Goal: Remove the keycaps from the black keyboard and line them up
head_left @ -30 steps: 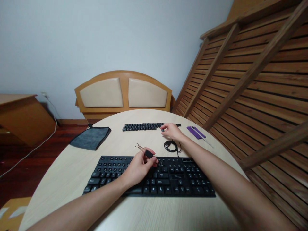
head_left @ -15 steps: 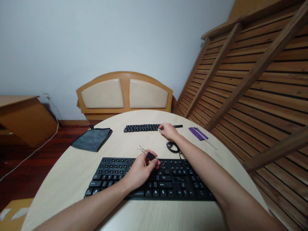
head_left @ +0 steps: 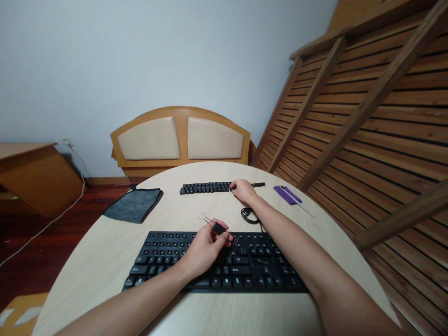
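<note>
My left hand (head_left: 210, 245) is closed around a keycap puller (head_left: 219, 228) with a black middle and thin wire prongs that point to the far left. It hovers over a black keyboard (head_left: 168, 259), whose upper rows at the left show bare switch sockets while the lower rows carry their keys. Farther off, my right hand (head_left: 244, 190) pinches a small dark keycap at the near edge of rows of loose black keycaps (head_left: 205, 187) laid out on the table. My fingers partly hide that keycap and part of the rows.
On the round table (head_left: 105, 266), a grey cloth pouch (head_left: 135, 205) lies at the left. A purple cloth (head_left: 286, 195) with a thin brush (head_left: 297, 200) lies at the right. The coiled keyboard cable (head_left: 248, 215) sits beside my right forearm. Slatted wooden boards (head_left: 378, 130) lean at the right.
My right hand has lowered the keycap slightly to the table by the rows, its pale underside no longer showing. My left hand keeps the puller in place; the view shifts a little.
</note>
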Tool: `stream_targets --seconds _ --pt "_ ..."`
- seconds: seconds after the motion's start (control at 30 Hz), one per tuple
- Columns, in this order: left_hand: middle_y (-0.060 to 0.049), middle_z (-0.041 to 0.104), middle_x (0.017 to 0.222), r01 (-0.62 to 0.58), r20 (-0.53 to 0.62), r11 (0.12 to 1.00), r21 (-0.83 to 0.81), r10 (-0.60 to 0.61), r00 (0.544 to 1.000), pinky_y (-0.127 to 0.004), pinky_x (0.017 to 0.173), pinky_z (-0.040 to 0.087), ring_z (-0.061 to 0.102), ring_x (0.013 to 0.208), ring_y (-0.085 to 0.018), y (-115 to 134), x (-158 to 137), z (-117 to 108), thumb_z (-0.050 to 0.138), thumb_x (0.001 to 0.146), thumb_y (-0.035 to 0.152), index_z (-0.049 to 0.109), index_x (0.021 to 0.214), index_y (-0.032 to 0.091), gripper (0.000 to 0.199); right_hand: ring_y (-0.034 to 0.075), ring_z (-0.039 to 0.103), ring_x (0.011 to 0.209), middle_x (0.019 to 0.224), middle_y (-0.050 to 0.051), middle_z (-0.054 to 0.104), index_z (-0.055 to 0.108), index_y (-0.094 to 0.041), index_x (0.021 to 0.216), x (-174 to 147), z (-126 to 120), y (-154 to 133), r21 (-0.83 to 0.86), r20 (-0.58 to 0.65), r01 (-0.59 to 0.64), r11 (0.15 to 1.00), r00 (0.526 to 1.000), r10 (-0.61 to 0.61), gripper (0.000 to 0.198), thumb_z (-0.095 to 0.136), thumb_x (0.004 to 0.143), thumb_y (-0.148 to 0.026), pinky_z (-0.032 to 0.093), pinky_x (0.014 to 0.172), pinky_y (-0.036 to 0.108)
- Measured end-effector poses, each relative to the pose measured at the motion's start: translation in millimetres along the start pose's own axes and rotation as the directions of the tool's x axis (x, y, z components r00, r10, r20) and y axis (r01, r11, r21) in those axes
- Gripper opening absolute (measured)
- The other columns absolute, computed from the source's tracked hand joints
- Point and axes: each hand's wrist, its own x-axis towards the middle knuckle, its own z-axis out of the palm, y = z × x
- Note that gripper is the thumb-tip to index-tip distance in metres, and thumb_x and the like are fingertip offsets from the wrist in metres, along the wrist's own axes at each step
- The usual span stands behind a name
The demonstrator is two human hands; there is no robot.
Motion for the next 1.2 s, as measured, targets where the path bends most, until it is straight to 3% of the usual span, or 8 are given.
stream_targets --seconds 0.37,0.67,0.83,0.93,1.07,1.2 --pt "-0.003 0.069 0.086 -0.008 0.001 0.999 0.047 0.008 1.000 -0.029 0.069 0.048 0.065 0.077 -0.016 3 0 -1 0.056 0.090 0.033 0.053 0.100 0.017 0.019 0.020 0.063 0.101 0.107 0.003 0.072 0.071 -0.026 0.103 -2 1 -6 -0.008 -0.003 -0.021 1.000 1.000 0.021 0.025 0.063 0.081 -0.019 0.045 0.086 0.027" --pt "-0.006 0.070 0.085 -0.091 0.005 0.979 0.185 0.091 0.996 -0.033 0.076 0.049 0.064 0.081 -0.020 6 0 -1 0.057 0.090 0.035 0.066 0.099 0.015 0.024 0.020 0.063 0.100 0.108 0.003 0.071 0.071 -0.026 0.103 -2 0 -7 -0.002 -0.002 -0.018 1.000 1.000 0.018 0.027 0.064 0.080 -0.016 0.046 0.084 0.027" --pt "-0.007 0.072 0.097 -0.128 -0.004 0.952 0.278 0.135 0.991 -0.035 0.086 0.047 0.064 0.092 -0.023 9 -1 -3 0.059 0.088 0.032 0.071 0.098 0.017 0.022 0.020 0.062 0.098 0.107 0.005 0.070 0.070 -0.023 0.104 -8 -9 -10 0.000 -0.011 0.010 1.000 1.000 -0.010 0.028 0.066 0.077 -0.014 0.045 0.082 0.027" --pt "-0.007 0.072 0.094 -0.110 -0.003 0.953 0.282 0.116 0.993 -0.035 0.083 0.047 0.064 0.089 -0.022 8 1 -3 0.059 0.088 0.032 0.071 0.099 0.017 0.023 0.021 0.061 0.098 0.107 0.007 0.068 0.069 -0.021 0.103 -21 -25 -16 0.007 -0.036 0.069 0.998 0.997 -0.068 0.025 0.063 0.080 -0.015 0.044 0.083 0.028" --pt "-0.003 0.067 0.078 -0.093 -0.028 0.952 0.292 0.106 0.994 -0.030 0.067 0.046 0.060 0.070 -0.018 5 2 -4 0.063 0.085 0.034 0.067 0.095 0.015 0.022 0.018 0.061 0.094 0.105 0.004 0.066 0.068 -0.022 0.103 -58 -51 -27 0.035 -0.053 0.176 0.984 0.983 -0.174 0.019 0.060 0.085 -0.023 0.042 0.081 0.026" --pt "-0.002 0.065 0.076 -0.115 -0.042 0.948 0.298 0.133 0.990 -0.027 0.062 0.043 0.057 0.067 -0.016 4 2 -4 0.063 0.084 0.036 0.065 0.088 0.015 0.021 0.017 0.062 0.080 0.089 0.004 0.068 0.070 -0.020 0.091 -109 -74 -31 0.193 0.096 0.315 0.929 0.936 -0.337 0.015 0.064 0.084 -0.032 0.043 0.072 0.026"
